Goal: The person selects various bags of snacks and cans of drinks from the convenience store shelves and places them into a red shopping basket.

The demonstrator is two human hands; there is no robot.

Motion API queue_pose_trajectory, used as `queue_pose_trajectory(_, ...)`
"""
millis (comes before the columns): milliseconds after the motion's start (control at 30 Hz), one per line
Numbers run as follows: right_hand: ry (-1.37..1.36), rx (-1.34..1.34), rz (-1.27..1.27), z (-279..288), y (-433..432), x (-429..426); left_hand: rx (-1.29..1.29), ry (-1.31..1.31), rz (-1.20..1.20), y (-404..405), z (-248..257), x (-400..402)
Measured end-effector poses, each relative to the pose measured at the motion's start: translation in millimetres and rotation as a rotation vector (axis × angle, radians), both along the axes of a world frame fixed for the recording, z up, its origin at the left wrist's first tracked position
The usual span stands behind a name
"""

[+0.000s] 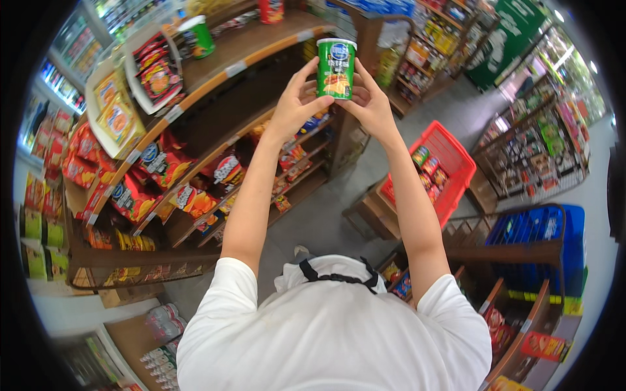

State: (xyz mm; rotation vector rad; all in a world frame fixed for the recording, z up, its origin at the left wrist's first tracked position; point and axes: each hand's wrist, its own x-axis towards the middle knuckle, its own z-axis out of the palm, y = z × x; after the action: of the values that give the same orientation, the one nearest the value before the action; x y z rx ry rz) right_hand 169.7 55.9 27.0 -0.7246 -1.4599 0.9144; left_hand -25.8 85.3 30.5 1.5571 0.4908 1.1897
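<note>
A green chip canister (336, 69) with a white lid is held upright at arm's length, its printed front facing me. My left hand (299, 100) grips it from the left side and my right hand (368, 105) from the right, thumbs near its base. Behind and to the left runs a wooden store shelf (254, 49). On its top board stand another green canister (198, 38) and a red canister (271, 10). The lower boards hold snack bags, among them a red chip bag (164, 163).
A red plastic basket (452, 166) with several small canisters rests on a wooden stand (374, 205) to the right. White trays of packets, one by a tray rim (128, 58), sit on the left shelf end. Blue crates (572, 244) stand far right; bottle packs (166, 322) lie lower left.
</note>
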Motion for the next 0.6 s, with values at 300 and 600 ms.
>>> queue_pose_trajectory(300,-0.058,-0.074,-0.251,-41.1,-81.6,127.2,-0.175,0.041,-0.205,-49.6,-37.0,135.5)
queue_pose_trajectory(600,-0.113,-0.200,-0.494,-79.7,-154.7,239.6,-0.029,0.213,-0.323,-72.9,-83.7,259.7)
